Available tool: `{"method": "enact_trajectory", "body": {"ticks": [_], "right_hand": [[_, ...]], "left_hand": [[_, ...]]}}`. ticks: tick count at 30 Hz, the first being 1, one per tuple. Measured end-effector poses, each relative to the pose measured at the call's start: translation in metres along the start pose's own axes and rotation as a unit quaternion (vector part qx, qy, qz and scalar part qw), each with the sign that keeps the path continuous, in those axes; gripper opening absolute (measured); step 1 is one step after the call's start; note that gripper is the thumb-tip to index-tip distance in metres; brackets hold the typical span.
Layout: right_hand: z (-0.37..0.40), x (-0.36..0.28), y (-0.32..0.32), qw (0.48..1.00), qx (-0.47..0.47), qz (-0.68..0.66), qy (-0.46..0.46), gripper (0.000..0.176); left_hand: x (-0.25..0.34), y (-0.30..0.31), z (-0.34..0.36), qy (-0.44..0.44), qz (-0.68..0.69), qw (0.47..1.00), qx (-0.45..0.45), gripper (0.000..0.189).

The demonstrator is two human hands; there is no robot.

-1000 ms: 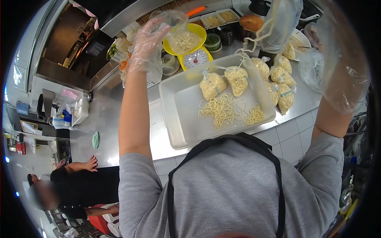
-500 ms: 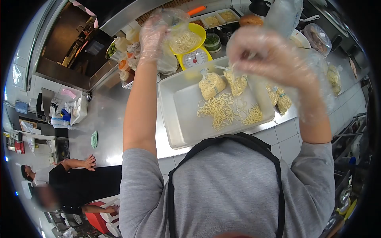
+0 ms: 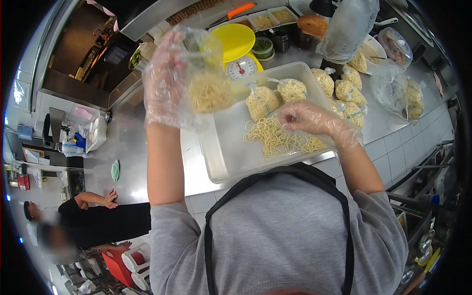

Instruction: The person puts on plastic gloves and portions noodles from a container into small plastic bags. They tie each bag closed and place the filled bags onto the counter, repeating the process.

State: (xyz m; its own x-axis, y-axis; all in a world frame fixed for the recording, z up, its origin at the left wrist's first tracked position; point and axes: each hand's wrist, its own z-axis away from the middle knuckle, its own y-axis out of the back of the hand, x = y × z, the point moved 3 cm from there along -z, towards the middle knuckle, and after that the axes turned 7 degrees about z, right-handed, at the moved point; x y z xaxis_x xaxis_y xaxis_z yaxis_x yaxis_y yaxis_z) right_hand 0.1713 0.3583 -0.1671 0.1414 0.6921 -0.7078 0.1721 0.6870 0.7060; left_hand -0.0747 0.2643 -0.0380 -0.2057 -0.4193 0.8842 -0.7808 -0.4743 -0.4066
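Observation:
My left hand, in a clear plastic glove, grips the top of a clear bag of noodles, which hangs over the left rim of a translucent tub. Also gloved, my right hand is over the right part of the tub with its fingers curled together; anything inside them is hidden. Loose yellow noodles lie on the tub floor beside it. Two tied noodle bags rest at the tub's far side. Behind the tub stands a yellow scale with a bare yellow pan.
Several tied noodle bags lie right of the tub, near a plastic bag. An orange-handled knife and food trays are at the back. At left are a green cloth and people, one with a hand on the counter.
The noodles in their bag have left the scale pan, moving left and nearer with my left hand. My right hand has come down and left to the noodles in the tub.

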Motion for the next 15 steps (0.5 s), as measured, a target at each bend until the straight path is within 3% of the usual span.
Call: {"method": "enact_trajectory", "body": {"ticks": [4, 9, 13, 14, 15], "right_hand": [[0.007, 0.005, -0.005, 0.992, -0.118, 0.002, -0.046, 0.025], [-0.002, 0.017, 0.013, 0.994, -0.028, 0.086, -0.065, 0.031], [-0.013, 0.017, 0.022, 0.991, -0.038, 0.104, -0.080, 0.031], [-0.020, 0.016, 0.022, 0.991, -0.040, 0.104, -0.080, 0.031], [-0.029, 0.016, 0.020, 0.987, -0.063, 0.121, -0.090, 0.029]], "left_hand": [[-0.035, 0.039, 0.018, 0.069, -0.106, 0.991, 0.042, 0.052], [-0.091, 0.119, 0.027, 0.084, -0.266, 0.956, 0.088, 0.053], [-0.090, 0.131, 0.030, 0.061, -0.197, 0.972, 0.108, 0.052], [-0.074, 0.120, 0.030, -0.106, -0.382, 0.911, 0.113, 0.052], [-0.059, 0.101, 0.034, -0.267, -0.542, 0.789, 0.111, 0.051]]}}
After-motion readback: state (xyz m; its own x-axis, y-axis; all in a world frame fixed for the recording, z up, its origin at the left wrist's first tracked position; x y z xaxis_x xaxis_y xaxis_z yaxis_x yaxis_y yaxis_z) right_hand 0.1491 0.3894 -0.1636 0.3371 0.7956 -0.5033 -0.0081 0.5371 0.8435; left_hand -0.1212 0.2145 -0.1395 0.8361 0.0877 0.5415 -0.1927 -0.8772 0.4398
